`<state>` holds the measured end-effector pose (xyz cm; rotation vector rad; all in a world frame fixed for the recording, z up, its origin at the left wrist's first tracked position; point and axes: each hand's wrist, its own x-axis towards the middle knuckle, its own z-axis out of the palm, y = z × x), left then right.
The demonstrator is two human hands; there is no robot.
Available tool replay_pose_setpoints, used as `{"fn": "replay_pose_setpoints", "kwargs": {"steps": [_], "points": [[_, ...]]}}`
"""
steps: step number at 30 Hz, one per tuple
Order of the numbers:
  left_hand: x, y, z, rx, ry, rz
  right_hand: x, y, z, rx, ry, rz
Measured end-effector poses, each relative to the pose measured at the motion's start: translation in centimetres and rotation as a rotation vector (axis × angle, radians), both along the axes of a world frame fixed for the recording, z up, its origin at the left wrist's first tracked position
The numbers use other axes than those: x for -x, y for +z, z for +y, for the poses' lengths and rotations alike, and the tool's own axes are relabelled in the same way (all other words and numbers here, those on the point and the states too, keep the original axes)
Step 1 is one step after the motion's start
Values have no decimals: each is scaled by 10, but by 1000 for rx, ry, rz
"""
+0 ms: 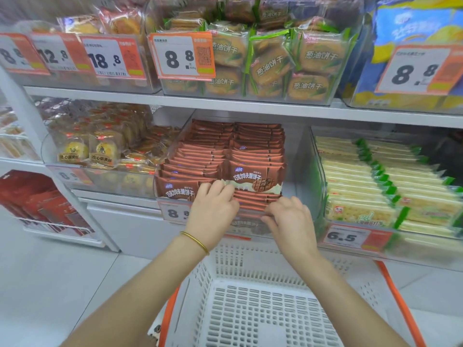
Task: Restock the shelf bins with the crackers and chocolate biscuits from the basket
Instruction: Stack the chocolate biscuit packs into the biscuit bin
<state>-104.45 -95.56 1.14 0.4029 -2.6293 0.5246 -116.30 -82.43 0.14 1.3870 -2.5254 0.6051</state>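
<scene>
Brown chocolate biscuit packs (233, 149) fill a clear bin (298, 156) on the middle shelf in two rows. At the bin's front right lies a flat stack of the same packs (253, 200). My left hand (213, 211) has its fingers curled on the stack's left end. My right hand (288, 219) grips the right end of that stack at the bin's front edge. The white basket (250, 309) with orange handles sits below my arms and shows only its bare slotted floor. Green-and-yellow cracker packs (370, 186) fill the bin to the right.
Round scallion biscuit packs (273, 63) fill the clear bin on the upper shelf. Egg-yolk pastries (100, 146) sit in the bin to the left. Orange price tags (181, 55) hang on the bin fronts. A low wire rack with red boxes (42, 199) stands at left over the pale floor.
</scene>
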Motion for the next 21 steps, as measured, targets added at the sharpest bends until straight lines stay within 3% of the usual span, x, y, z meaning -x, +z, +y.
{"fn": "replay_pose_setpoints", "kwargs": {"steps": [8, 21], "points": [[11, 1, -5, 51, 4, 178, 8, -9, -7, 159, 1, -20], [37, 1, -24, 83, 34, 220, 34, -4, -24, 255, 26, 20]]}}
